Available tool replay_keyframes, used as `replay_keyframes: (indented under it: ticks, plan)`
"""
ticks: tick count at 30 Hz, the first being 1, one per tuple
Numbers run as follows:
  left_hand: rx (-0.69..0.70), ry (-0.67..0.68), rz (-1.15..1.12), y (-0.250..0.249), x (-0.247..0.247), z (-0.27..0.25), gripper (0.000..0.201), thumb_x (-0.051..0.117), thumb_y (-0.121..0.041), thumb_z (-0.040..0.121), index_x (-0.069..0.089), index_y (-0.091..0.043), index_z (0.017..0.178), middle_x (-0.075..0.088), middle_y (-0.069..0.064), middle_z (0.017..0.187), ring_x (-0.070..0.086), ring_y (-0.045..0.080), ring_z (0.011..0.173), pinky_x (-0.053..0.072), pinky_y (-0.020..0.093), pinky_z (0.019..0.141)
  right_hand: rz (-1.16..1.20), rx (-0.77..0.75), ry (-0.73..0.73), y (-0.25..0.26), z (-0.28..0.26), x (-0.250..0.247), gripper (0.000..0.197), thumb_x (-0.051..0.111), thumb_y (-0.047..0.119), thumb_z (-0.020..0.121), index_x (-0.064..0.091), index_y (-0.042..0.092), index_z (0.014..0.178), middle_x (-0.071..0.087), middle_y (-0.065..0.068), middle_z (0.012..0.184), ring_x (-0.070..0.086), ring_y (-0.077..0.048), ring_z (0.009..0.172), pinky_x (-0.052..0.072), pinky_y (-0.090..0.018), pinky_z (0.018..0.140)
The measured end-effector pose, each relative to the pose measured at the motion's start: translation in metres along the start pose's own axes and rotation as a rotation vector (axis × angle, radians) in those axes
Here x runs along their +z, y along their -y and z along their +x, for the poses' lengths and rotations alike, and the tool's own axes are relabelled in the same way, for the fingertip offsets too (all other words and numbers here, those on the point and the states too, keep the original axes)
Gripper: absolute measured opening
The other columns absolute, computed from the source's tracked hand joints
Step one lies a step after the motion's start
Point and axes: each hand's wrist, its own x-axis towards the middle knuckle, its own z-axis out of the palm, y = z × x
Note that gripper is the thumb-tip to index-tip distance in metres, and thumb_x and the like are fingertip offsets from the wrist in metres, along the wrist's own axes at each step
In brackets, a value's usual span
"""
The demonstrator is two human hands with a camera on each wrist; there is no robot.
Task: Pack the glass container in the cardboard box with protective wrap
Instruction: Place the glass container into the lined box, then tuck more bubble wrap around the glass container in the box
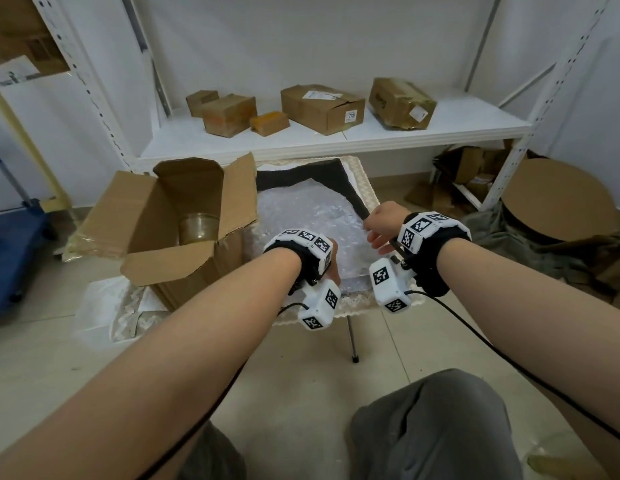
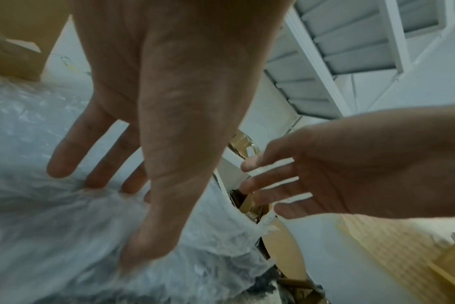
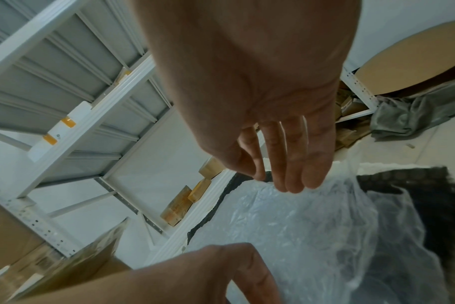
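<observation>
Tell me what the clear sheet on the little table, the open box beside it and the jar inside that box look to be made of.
Clear sheet: thin plastic, probably bubble wrap; translucent, crinkled, glinting, with a faint bubbled texture.
Open box: brown corrugated cardboard, matte, with creased, torn flaps.
Jar: seemingly glass; see-through with a yellowish tint, though clear plastic can't be ruled out.

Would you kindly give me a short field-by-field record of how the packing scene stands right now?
glass container: standing inside the open cardboard box, unwrapped
cardboard box: flaps up, left of the small table
bubble wrap: spread flat on the table over a dark cloth
left hand: fingers straight, tips touching the wrap's near part
right hand: fingers straight, above the wrap's right edge; contact unclear
shelf: behind the table, carrying several closed boxes
stage: container not yet wrapped
</observation>
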Motion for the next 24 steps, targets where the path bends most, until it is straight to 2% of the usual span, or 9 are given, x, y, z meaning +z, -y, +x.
replay_keyframes:
  ticks: [4, 6, 8, 9, 13, 16, 20, 22, 24]
  plan:
    - [-0.002, -0.048, 0.005, 0.001, 0.002, 0.021, 0.028, 0.065, -0.045, 0.060, 0.059, -0.018, 0.069, 0.068, 0.003, 0.069, 0.059, 0.025, 0.053, 0.057, 0.038, 0.063, 0.038, -0.011, -0.032, -0.004, 0.004, -0.001, 0.024, 0.052, 0.011, 0.093, 0.059, -0.002, 0.111, 0.070, -0.017, 0.085, 0.067, -0.026, 0.066, 0.059, -0.045, 0.081]
    - [-0.008, -0.108, -0.015, 0.002, -0.005, 0.005, 0.013, 0.067, -0.032, 0.072, 0.055, -0.026, 0.075, 0.065, 0.001, 0.083, 0.061, 0.024, 0.068, 0.057, 0.035, 0.070, 0.077, -0.030, -0.098, -0.005, 0.007, -0.002, 0.024, 0.052, 0.010, 0.094, 0.063, -0.004, 0.110, 0.072, -0.017, 0.088, 0.066, -0.024, 0.062, 0.061, -0.037, 0.075]
    - [-0.006, -0.193, -0.092, -0.002, -0.015, -0.029, 0.003, 0.061, -0.019, 0.086, 0.061, -0.016, 0.085, 0.061, 0.007, 0.090, 0.060, 0.028, 0.084, 0.049, 0.034, 0.072, 0.121, -0.032, -0.182, -0.007, 0.009, -0.003, 0.023, 0.052, 0.009, 0.094, 0.066, -0.004, 0.106, 0.073, -0.018, 0.090, 0.065, -0.023, 0.061, 0.059, -0.034, 0.064]
    - [-0.010, -0.240, -0.137, -0.004, -0.017, -0.039, 0.011, 0.056, -0.017, 0.091, 0.063, -0.008, 0.092, 0.061, 0.012, 0.094, 0.061, 0.030, 0.090, 0.046, 0.033, 0.072, 0.142, -0.037, -0.216, -0.009, 0.009, -0.003, 0.022, 0.051, 0.008, 0.094, 0.067, -0.003, 0.104, 0.073, -0.018, 0.090, 0.065, -0.023, 0.061, 0.059, -0.033, 0.062]
    - [-0.002, -0.382, -0.278, 0.000, -0.036, -0.056, 0.031, 0.049, -0.023, 0.099, 0.060, -0.001, 0.118, 0.062, 0.018, 0.122, 0.059, 0.032, 0.108, 0.043, 0.033, 0.080, 0.227, -0.108, -0.430, -0.013, 0.011, -0.005, 0.021, 0.042, 0.012, 0.090, 0.063, 0.009, 0.089, 0.069, -0.014, 0.093, 0.069, -0.036, 0.086, 0.060, -0.048, 0.077]
    - [0.055, -0.482, -0.346, 0.003, -0.057, -0.069, 0.036, 0.042, -0.022, 0.102, 0.053, -0.001, 0.130, 0.055, 0.019, 0.135, 0.051, 0.034, 0.123, 0.039, 0.034, 0.093, 0.341, -0.153, -0.529, -0.011, 0.011, -0.007, 0.011, 0.044, 0.007, 0.086, 0.047, 0.017, 0.086, 0.054, -0.007, 0.100, 0.061, -0.034, 0.095, 0.056, -0.051, 0.080]
    - [0.140, -0.575, -0.442, 0.006, -0.082, -0.087, 0.032, 0.037, -0.024, 0.103, 0.059, -0.003, 0.115, 0.060, 0.020, 0.123, 0.054, 0.036, 0.115, 0.039, 0.035, 0.086, 0.518, -0.109, -0.372, -0.003, 0.005, -0.008, 0.015, 0.047, 0.012, 0.091, 0.042, 0.017, 0.103, 0.051, -0.011, 0.115, 0.065, -0.032, 0.089, 0.059, -0.039, 0.059]
    - [0.171, -0.610, -0.502, 0.004, -0.091, -0.095, 0.031, 0.038, -0.023, 0.102, 0.060, -0.002, 0.109, 0.061, 0.020, 0.119, 0.056, 0.034, 0.110, 0.034, 0.030, 0.079, 0.578, -0.084, -0.220, 0.001, 0.005, -0.006, 0.020, 0.048, 0.017, 0.093, 0.045, 0.013, 0.113, 0.052, -0.011, 0.113, 0.066, -0.028, 0.078, 0.060, -0.040, 0.061]
    - [0.207, -0.647, -0.575, 0.000, -0.099, -0.106, 0.030, 0.039, -0.023, 0.102, 0.062, -0.004, 0.104, 0.063, 0.018, 0.115, 0.057, 0.031, 0.105, 0.033, 0.029, 0.077, 0.558, -0.086, -0.121, 0.004, 0.003, -0.002, 0.031, 0.052, 0.022, 0.094, 0.050, 0.009, 0.122, 0.053, -0.011, 0.110, 0.066, -0.027, 0.078, 0.061, -0.046, 0.071]
